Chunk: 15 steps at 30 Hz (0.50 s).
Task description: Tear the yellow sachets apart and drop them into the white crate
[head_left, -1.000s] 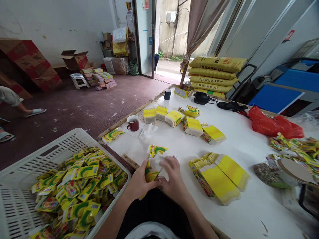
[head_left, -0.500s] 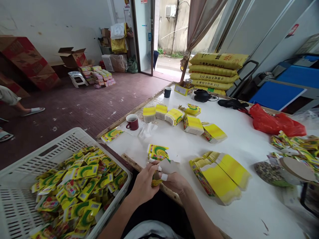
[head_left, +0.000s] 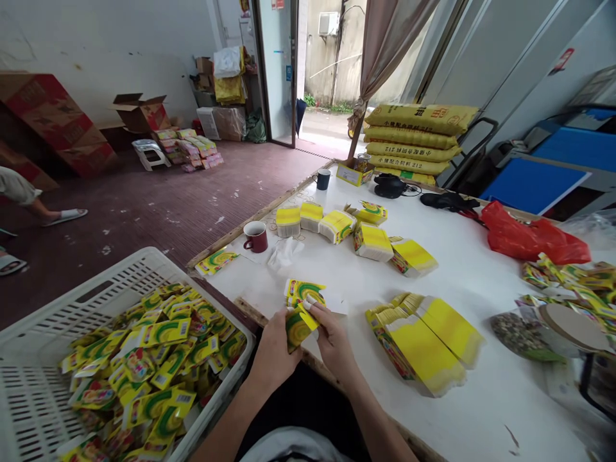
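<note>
Between my two hands, near the table's front edge, is a yellow and green packet. My left hand has its fingers wrapped round the packet's left side. My right hand pinches its upper right corner. Just behind them a yellow printed card lies on the white table. To the right are large stacks of yellow cards, standing close together. Smaller card stacks form a curved row farther back. At the left, a white plastic basket holds many filled yellow packets.
A red mug stands beside crumpled tissue; a dark mug is farther back. At the right are a red bag, a lidded jar and more packets. A person's foot shows at far left.
The piece in my hands has turned, and its yellow and green printed face now shows instead of a pale one. My right hand has moved up to its top corner.
</note>
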### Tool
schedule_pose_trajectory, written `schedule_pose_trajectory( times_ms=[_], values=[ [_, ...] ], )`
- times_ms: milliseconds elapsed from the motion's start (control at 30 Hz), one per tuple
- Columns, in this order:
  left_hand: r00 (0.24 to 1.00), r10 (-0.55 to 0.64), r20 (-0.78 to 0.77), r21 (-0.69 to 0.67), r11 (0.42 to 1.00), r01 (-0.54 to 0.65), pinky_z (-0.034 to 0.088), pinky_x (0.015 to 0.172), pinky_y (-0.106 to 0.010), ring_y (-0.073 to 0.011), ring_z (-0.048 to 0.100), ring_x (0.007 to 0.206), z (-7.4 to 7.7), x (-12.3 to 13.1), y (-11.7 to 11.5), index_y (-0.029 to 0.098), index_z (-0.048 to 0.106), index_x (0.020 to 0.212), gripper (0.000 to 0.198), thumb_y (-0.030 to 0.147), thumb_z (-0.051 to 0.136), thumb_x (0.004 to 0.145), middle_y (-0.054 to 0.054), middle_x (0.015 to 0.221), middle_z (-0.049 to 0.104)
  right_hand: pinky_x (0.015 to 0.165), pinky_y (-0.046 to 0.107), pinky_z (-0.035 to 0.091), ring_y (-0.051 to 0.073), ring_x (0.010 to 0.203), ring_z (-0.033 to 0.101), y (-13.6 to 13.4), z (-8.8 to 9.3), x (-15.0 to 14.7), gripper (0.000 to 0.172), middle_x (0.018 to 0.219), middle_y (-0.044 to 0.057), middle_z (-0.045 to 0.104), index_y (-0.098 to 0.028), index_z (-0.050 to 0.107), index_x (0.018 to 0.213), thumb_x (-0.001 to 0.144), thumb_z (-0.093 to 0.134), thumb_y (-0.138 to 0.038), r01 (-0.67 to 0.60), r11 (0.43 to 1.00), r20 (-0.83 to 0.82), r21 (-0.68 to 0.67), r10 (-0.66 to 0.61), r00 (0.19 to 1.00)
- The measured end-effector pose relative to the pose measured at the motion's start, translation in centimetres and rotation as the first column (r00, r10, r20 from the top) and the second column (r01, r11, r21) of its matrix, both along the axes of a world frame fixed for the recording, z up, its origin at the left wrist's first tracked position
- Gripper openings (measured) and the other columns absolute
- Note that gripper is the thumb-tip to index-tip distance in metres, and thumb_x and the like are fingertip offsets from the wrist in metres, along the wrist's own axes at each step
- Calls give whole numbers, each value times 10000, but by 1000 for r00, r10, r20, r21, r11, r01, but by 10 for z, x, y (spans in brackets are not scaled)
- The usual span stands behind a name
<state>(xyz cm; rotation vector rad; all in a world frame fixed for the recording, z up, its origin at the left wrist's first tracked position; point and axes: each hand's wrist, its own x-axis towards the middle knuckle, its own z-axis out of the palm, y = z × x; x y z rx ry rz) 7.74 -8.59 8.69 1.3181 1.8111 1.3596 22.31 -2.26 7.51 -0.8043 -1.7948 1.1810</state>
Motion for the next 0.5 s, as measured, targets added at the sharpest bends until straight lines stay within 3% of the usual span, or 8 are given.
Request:
schedule_pose_trajectory(
  times_ms=[133,233,300,400,500],
  values=[
    [972,-154,-175,-151,980,128,514,971,-459,-313,678,1078,14,-13,-6,222,591,1200,538,200,714,677,-105,1144,713,1158,483,419,280,1461,441,9,10,12,497,1558,105,482,-273,684,1280,855,537,-63,-204,978,268,38,187,945],
    [941,-262,-215,-260,944,203,541,905,-399,-289,706,1010,26,-22,-7,221,603,1179,535,226,730,660,-86,1095,740,1128,455,439,279,1411,500,18,26,23,346,1470,116,558,-261,726,1162,874,601,-115,-336,942,363,-4,314,877],
    [924,-309,-226,-273,930,244,542,905,-384,-288,711,1012,32,-25,-5,226,622,1167,560,206,744,622,-80,1100,747,1098,435,459,284,1352,549,21,34,28,254,1379,110,613,-256,733,1092,847,698,-197,-387,922,354,-22,369,859],
    [925,-281,-254,-221,948,227,530,948,-406,-314,702,1059,35,-25,-3,233,649,1148,546,224,764,614,-95,1135,747,1033,414,500,287,1261,593,18,30,23,249,1289,88,630,-248,706,1011,773,778,-242,-317,948,251,-32,315,915],
    [971,-211,-112,-144,970,194,543,899,-393,-295,705,996,28,-21,-4,237,657,1120,502,286,805,643,-80,1061,750,1027,422,506,275,1262,586,11,12,11,512,1364,97,578,-276,577,1262,782,747,-224,-220,972,49,-87,224,973]
  ],
)
